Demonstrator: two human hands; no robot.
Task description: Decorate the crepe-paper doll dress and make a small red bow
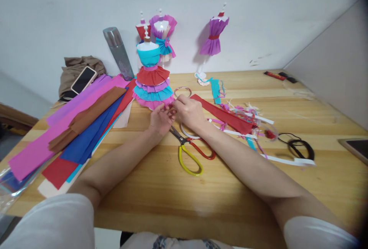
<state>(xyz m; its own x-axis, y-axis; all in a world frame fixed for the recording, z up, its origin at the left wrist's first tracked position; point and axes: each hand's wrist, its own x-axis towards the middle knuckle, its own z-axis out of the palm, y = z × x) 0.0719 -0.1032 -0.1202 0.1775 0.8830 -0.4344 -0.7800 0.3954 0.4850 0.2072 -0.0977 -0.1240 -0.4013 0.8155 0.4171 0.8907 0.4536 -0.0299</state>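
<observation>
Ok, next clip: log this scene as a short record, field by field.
Left hand: at the hem of the front dress; grip unclear
Right hand: fingertips close to the left's, near the same hem; grip unclear
Front dress: blue top, ruffled tiers in red, purple, blue and pink
Behind: three more dressed forms
Scissors: below the hands, one handle yellow, one red
Left side: coloured strips, phone, bottle
Right side: red strip, scraps
</observation>
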